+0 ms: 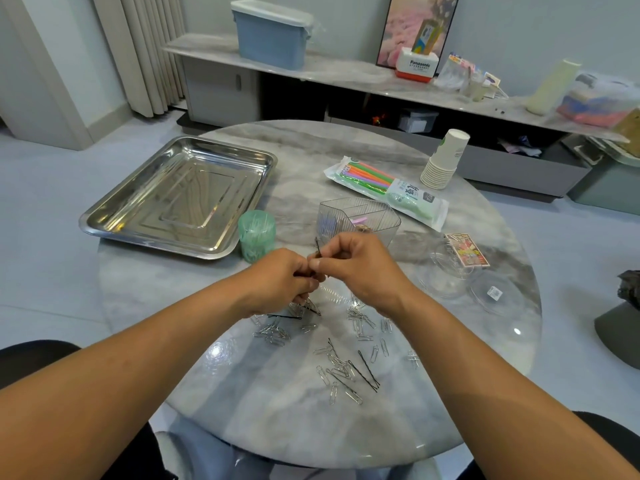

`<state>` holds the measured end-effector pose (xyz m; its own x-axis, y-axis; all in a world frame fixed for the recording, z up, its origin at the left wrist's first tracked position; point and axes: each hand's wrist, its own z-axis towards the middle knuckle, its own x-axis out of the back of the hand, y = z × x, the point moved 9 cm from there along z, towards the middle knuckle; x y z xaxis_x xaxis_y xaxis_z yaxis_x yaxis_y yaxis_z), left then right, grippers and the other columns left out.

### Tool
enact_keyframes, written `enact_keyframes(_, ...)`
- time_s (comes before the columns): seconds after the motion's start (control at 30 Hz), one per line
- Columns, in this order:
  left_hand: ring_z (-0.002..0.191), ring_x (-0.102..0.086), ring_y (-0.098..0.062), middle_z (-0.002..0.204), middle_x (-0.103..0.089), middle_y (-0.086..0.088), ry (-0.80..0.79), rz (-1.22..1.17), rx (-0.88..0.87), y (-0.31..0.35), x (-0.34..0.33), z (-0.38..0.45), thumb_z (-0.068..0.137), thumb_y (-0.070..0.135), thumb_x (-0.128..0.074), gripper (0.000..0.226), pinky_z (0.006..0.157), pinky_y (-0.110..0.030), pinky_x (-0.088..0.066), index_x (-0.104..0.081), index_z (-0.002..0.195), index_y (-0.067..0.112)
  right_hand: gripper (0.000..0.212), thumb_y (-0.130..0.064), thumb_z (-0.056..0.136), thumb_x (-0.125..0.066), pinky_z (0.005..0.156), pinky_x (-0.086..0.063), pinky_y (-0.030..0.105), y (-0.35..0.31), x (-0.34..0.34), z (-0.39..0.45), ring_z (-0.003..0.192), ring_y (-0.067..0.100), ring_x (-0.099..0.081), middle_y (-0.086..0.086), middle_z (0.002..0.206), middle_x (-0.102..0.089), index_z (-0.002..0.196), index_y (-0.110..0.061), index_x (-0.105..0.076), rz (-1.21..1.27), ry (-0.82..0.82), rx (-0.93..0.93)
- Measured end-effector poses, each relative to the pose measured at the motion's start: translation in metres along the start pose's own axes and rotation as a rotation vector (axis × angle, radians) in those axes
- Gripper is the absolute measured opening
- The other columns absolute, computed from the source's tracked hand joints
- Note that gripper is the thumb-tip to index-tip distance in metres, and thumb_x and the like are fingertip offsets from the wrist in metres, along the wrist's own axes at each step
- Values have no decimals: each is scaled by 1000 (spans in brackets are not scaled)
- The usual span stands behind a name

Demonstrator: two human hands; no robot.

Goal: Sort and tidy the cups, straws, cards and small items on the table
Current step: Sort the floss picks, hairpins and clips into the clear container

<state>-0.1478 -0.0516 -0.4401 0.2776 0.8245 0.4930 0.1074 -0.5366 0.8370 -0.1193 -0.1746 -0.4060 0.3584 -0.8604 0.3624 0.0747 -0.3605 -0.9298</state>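
Nearest on the round table (242, 410), scattered paper clips (337, 374) and black hairpins (369, 370). Just beyond, above the table, left hand (282, 280) and right hand (363, 265) close together, fingers of both curled and pinching a dark hairpin (318, 249) between them. Farther off: green tub (257, 235) beside a steel tray (180, 197), clear organizer (358, 220), cards (465, 251) on a clear dish (446, 271), a pack of straws (384, 188), and stacked paper cups (445, 159) at the far right.
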Motion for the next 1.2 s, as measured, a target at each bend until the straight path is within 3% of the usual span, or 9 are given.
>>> enact_keyframes(0.2, 64, -62, -6, 81, -68, -4, 69, -57, -5, 1, 5, 6, 101, 12, -59, 17, 66, -19, -56, -74, 108, 7, 17, -12, 81, -83, 68, -57, 35, -18, 25, 1, 72, 14, -72, 2, 78, -76, 73, -21, -71, -60, 188, 58)
enact_keyframes(0.33, 68, -64, -15, 84, -70, -6, 92, 4, 66, -15, 9, 10, 103, 13, -57, 21, 77, -39, -60, -71, 116, 6, 15, -14, 84, -81, 71, -58, 19, -55, 78, -5, 74, 2, -71, -10, 75, -75, 78, -26, -75, -147, 468, 206)
enact_keyframes(0.43, 69, -65, -14, 97, -69, -5, 110, 86, 50, -17, 15, 10, 100, 17, -62, 41, 75, -39, -59, -57, 140, 15, 7, -12, 86, -78, 74, -57, 29, -70, 99, -2, 78, 12, -70, -7, 79, -73, 85, -18, -77, -420, 561, 267)
enact_keyframes(0.53, 78, -58, -11, 110, -57, 1, 157, 210, 53, -16, 28, 10, 97, 22, -67, 59, 73, -30, -48, -44, 151, 27, 7, -11, 89, -75, 87, -49, 39, -57, 85, 13, 86, 24, -69, 3, 88, -76, 93, -15, -79, -664, 438, 206)
enact_keyframes(0.67, 102, -62, -26, 112, -65, -5, 132, 568, 167, -28, 39, 1, 91, 24, -74, 47, 86, -33, -50, -59, 135, 23, 10, -21, 90, -75, 95, -46, 40, -44, 70, 22, 93, 25, -68, 0, 92, -77, 98, -23, -79, -850, 334, 131)
enact_keyframes(0.83, 94, -61, -21, 99, -61, 3, 49, 657, 239, -44, 40, -8, 77, 29, -84, 44, 75, -28, -46, -63, 114, 31, 23, -38, 92, -72, 103, -44, 42, -45, 78, 24, 107, 23, -64, -2, 106, -76, 113, -31, -76, -884, 291, 18)
enact_keyframes(1.0, 93, -64, -20, 91, -67, 6, 66, 611, 165, -38, 30, -1, 82, 28, -81, 19, 80, -32, -54, -72, 99, 32, 14, -25, 93, -70, 85, -54, 32, -66, 73, 15, 91, 11, -67, -10, 100, -75, 103, -29, -78, -726, 323, 94)
enact_keyframes(1.1, 94, -64, -20, 92, -67, 6, 79, 659, 131, -32, 23, 6, 84, 31, -80, 15, 74, -28, -49, -74, 97, 31, 8, -19, 86, -77, 71, -53, 22, -51, 37, 8, 73, 0, -66, -13, 83, -74, 89, -26, -79, -660, 73, 26)
enact_keyframes(1.2, 94, -66, -21, 97, -72, 2, 17, 684, 127, -30, 12, 11, 86, 31, -78, 9, 71, -27, -46, -71, 91, 29, 12, -18, 83, -80, 79, -57, 29, -11, -16, -6, 82, 9, -70, -7, 88, -77, 94, -25, -80, -752, -191, -58)
